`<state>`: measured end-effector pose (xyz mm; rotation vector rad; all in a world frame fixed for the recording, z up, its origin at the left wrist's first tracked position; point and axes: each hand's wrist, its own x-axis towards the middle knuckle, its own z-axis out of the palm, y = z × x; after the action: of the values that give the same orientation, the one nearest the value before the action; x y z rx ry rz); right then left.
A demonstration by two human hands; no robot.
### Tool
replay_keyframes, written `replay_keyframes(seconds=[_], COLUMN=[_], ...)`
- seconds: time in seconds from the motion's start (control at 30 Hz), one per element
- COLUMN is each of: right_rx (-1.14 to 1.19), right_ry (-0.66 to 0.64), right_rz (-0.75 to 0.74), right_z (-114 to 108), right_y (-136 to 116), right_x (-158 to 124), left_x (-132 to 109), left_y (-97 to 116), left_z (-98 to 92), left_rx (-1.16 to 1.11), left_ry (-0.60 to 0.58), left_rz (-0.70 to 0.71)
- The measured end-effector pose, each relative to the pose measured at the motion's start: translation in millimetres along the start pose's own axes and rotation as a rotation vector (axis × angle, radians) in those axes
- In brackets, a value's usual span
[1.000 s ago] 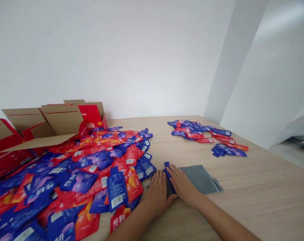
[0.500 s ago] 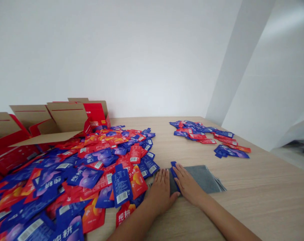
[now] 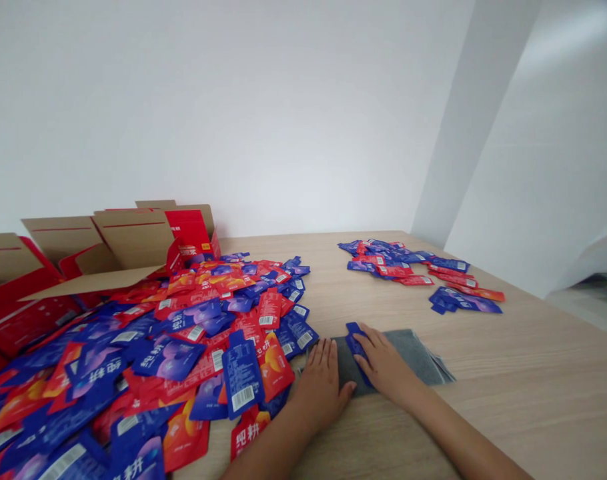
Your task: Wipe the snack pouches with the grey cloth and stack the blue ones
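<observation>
My left hand [image 3: 321,383] lies flat with fingers stretched out, its palm down on the left part of a folded grey cloth [image 3: 408,353]. A blue pouch [image 3: 354,343] with a narrow spout end rests across the middle of the cloth, tilted slightly. My right hand [image 3: 383,363] has its bent fingers and thumb on this pouch, covering its right side. Just left of my left hand, a large heap of flat pouches begins, with a blue pouch showing a barcode [image 3: 242,377] and a red pouch [image 3: 274,367] at its edge.
Open red cardboard boxes [image 3: 191,230] stand at the back left, flaps up, behind the heap. A smaller group of red and blue pouches [image 3: 393,260] lies at the back right, with a few more pouches [image 3: 466,300] nearer. A white wall bounds the wooden table [image 3: 508,373].
My right hand and the blue pouch have shifted slightly right, opening a gap from my left hand. The right fingers have gone from flat to bent. My left hand stays on the cloth.
</observation>
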<state>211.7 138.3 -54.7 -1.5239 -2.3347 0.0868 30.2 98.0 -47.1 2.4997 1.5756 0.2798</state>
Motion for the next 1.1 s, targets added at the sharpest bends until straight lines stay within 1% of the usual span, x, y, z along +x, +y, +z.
replay_keyframes(seconds=[0.07, 0.17, 0.27, 0.33, 0.43, 0.5, 0.6, 0.73, 0.8, 0.87, 0.97, 1.03, 1.1], right_rx=[0.042, 0.147, 0.247, 0.305, 0.374, 0.38, 0.329, 0.179, 0.102, 0.035, -0.045, -0.075, -0.094], right_ry=[0.079, 0.165, 0.258, 0.282, 0.255, 0.241, 0.192, 0.015, -0.06, -0.108, -0.163, -0.163, -0.126], right_rz=[-0.002, -0.015, -0.078, -0.136, -0.206, -0.229, -0.229, -0.237, -0.211, -0.162, -0.107, -0.086, -0.063], right_z=[-2, -13, -28, -37, -42, -39, -23, 4, 12, 13, 9, 5, 3], right_y=[3, 4, -5, -15, -28, -32, -33, -33, -33, -31, -25, -18, -11], right_x=[2, 5, 4, 1, -3, -5, -5, -5, -4, -3, 0, 2, 3], left_x=[1, 2, 4, 4, 5, 5, 6, 6, 6, 6, 6, 6, 6], left_y=[0, -1, -2, -2, -3, -4, -4, -2, -1, -1, -2, -4, -5], left_z=[0.5, 0.5, 0.1, 0.0, 0.5, 1.5, 2.7, 1.3, 0.1, -0.3, 1.8, 4.3, 6.9], left_rx=[-0.008, -0.021, -0.031, -0.029, -0.006, 0.019, 0.057, 0.062, 0.058, 0.063, 0.071, 0.074, 0.078], left_ry=[0.008, 0.018, 0.015, 0.012, 0.001, 0.0, 0.017, 0.007, 0.004, 0.016, 0.037, 0.042, 0.044], left_rz=[0.004, 0.002, -0.007, -0.006, 0.036, 0.053, 0.049, 0.015, 0.005, 0.009, 0.017, 0.011, 0.009])
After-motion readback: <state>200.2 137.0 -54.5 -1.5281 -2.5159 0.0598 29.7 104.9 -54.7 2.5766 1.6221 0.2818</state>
